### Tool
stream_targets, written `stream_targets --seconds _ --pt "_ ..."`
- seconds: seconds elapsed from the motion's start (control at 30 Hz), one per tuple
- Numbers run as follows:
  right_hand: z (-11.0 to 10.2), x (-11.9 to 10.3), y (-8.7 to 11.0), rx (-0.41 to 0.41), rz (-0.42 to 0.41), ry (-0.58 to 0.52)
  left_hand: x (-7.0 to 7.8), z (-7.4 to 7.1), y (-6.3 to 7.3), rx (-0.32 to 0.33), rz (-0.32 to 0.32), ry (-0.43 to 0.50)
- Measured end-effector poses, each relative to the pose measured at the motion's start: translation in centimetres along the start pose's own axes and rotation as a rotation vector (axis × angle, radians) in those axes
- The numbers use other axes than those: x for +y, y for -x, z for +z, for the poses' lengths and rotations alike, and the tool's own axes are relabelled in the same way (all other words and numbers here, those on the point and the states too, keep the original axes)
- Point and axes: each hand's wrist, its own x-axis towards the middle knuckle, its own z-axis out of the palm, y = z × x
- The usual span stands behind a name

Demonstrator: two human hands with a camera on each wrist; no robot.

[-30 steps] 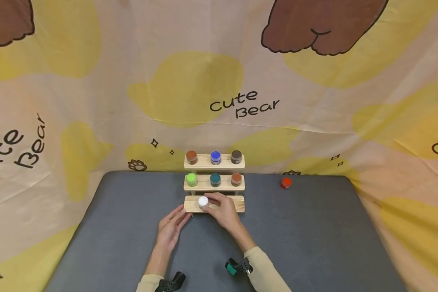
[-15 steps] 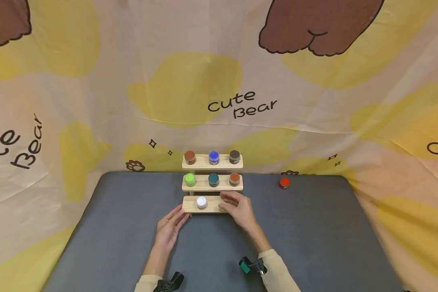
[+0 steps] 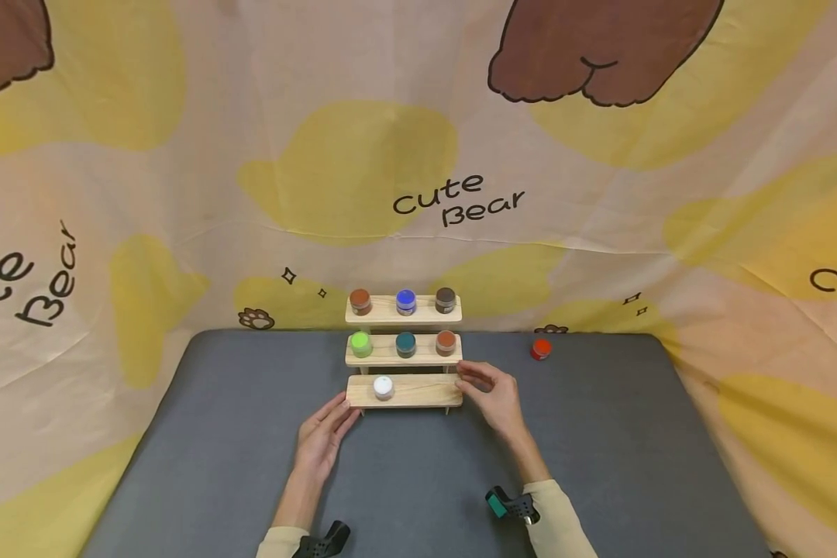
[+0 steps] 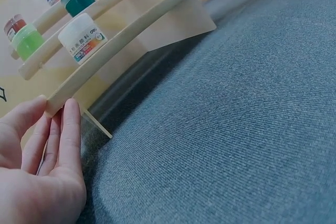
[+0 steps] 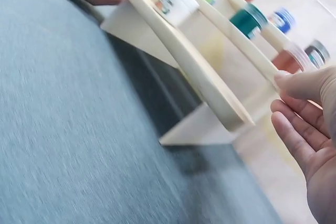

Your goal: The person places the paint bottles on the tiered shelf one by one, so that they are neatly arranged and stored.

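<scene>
A three-step wooden display rack [image 3: 425, 392] stands on the table. On its lowest step, left of the middle, sits a white paint jar [image 3: 384, 387], its printed label facing out in the left wrist view. My left hand [image 3: 319, 443] pinches the left end of that step, thumb at the top edge and fingers beneath. Close by the right end of the steps is my right hand [image 3: 494, 399], with nothing held and its fingers loosely bent. In the right wrist view its thumb [image 5: 302, 84] overlaps the end of the middle step.
The middle step bears light green [image 3: 361, 344], teal [image 3: 406, 344] and reddish-brown [image 3: 446, 342] jars. Brown [image 3: 360, 301], blue [image 3: 406, 302] and dark [image 3: 445, 300] jars stand on top. A red jar [image 3: 541, 349] sits apart at the right, near the printed cloth backdrop [image 3: 600, 294].
My right hand has let go of the white paint jar and moved right, past the rack's end. The jar stays on the lowest step. My left hand keeps its place.
</scene>
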Motion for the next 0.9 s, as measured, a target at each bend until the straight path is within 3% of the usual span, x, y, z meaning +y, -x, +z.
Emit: stream_targets --seconds 0.3,0.7,0.9 --pt "-3.1 -1.9 -0.3 0.040 0.021 0.050 0.0 -0.1 -0.1 -0.006 -0.004 0.011" --pt "-6.6 -0.2 -0.7 0.138 0.031 0.056 -0.1 0.0 -0.2 0.008 -0.009 0.000" --pt "-7.9 3.5 -1.0 0.215 0.055 0.078 0.0 0.0 -0.1 0.015 -0.019 0.000"
